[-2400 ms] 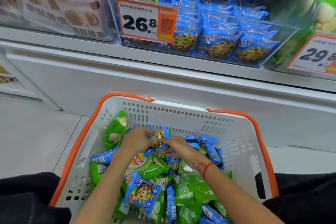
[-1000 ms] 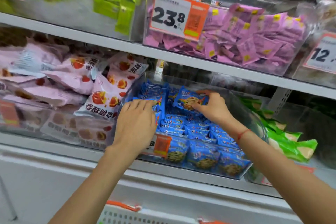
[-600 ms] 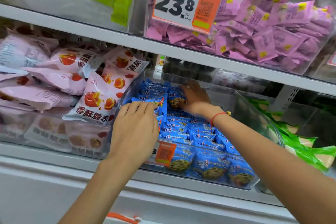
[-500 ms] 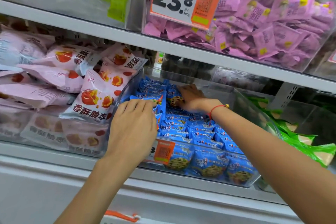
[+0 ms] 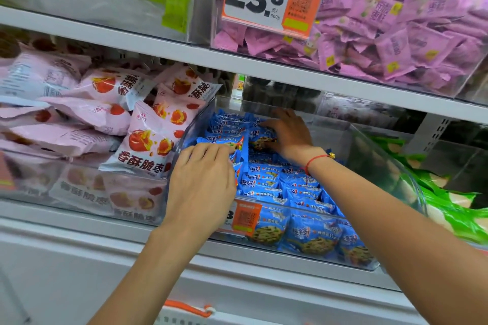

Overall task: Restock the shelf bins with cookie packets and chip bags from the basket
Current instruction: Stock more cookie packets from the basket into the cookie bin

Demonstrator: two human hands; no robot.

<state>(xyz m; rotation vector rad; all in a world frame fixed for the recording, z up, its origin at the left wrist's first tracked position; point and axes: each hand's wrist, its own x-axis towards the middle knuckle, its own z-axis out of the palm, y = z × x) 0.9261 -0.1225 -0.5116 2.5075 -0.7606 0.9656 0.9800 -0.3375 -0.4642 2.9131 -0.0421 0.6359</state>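
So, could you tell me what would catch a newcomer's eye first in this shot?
Probably the big orange-and-white price tag reading 23.8, clipped to the upper-shelf bin of purple packets. Below it, both hands work in the clear bin of blue cookie packets: the left hand near the front, the right hand pressing a packet at the back. Pink bags pile up to the left.
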